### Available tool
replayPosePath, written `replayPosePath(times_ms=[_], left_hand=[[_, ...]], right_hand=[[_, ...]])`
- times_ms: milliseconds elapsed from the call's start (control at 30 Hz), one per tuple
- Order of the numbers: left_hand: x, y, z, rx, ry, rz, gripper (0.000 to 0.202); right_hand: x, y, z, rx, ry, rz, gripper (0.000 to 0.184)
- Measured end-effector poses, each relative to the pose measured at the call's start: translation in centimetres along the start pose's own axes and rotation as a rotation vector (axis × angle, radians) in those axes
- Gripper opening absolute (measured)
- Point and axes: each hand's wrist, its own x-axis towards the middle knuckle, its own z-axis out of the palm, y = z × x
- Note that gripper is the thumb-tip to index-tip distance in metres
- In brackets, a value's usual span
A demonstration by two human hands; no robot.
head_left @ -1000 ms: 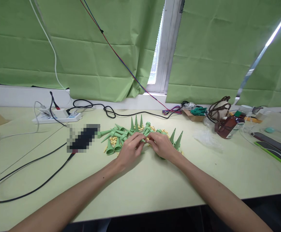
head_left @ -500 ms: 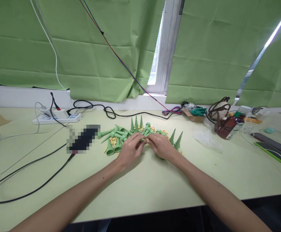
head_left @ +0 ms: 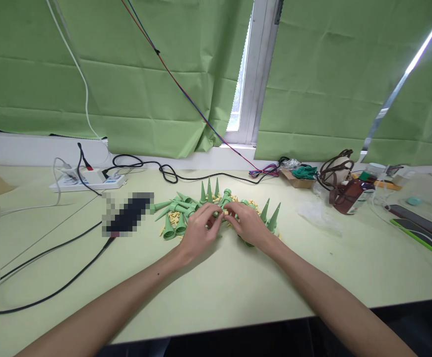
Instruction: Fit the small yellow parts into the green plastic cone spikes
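My left hand (head_left: 199,228) is closed around a green plastic spike, mostly hidden by the fingers. Facing it, my right hand (head_left: 250,224) pinches a small yellow plastic piece (head_left: 226,212) close to the spike's end; whether the two touch I cannot tell. Hollow green cone-shaped spikes (head_left: 168,230) lie heaped to the left of my hands, with small yellow pieces (head_left: 174,217) scattered among them. Behind my fingers a few green spikes (head_left: 209,191) stand point up. Beside my right wrist, two more pointed spikes (head_left: 274,217) stand upright.
A dark, blurred-out device (head_left: 132,213) with a black cable lies at the left. Farther back is a white power strip (head_left: 89,181). On the right are a small cardboard box (head_left: 298,180), a dark red bottle (head_left: 353,196), clear plastic film (head_left: 318,214) and a green-edged phone (head_left: 420,235).
My hands have drawn slightly apart at the fingertips. The yellow piece now shows between them. The heap around them looks the same.
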Motion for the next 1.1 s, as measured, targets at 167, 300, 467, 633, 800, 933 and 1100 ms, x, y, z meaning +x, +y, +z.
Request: replayPosePath(times_ms=[167,300,467,633,800,933,1100], left_hand=[[-0.1,-0.1,0.1,0.033,-0.013,-0.008,0.011],[0.0,0.0,0.0,-0.014,-0.049,-0.142,0.021],[-0.2,0.2,0.2,-0.128,-0.137,-0.196,0.039],[-0.4,0.4,0.4,-0.152,-0.195,-0.207,0.04],[-0.5,0.7,0.3,-0.119,-0.232,-0.221,0.041],[-0.6,1.1,0.3,-0.11,-0.156,-0.149,0.037],[-0.9,1.2,0.4,-0.045,-0.031,0.02,0.021]], right_hand=[[0.0,-0.3,0.0,0.056,0.051,-0.017,0.022],[0.1,-1.2,-0.4,0.096,0.147,-0.079,0.024],[0.0,-2.1,-0.6,0.121,0.183,-0.132,0.019],[0.0,-2.1,-0.2,0.143,0.185,-0.133,0.012],[0.0,-1.9,0.3,0.142,0.227,-0.12,0.014],[0.1,-1.7,0.3,0.132,0.325,-0.082,0.015],[0.3,-1.6,-0.2,0.088,0.433,-0.009,0.018]])
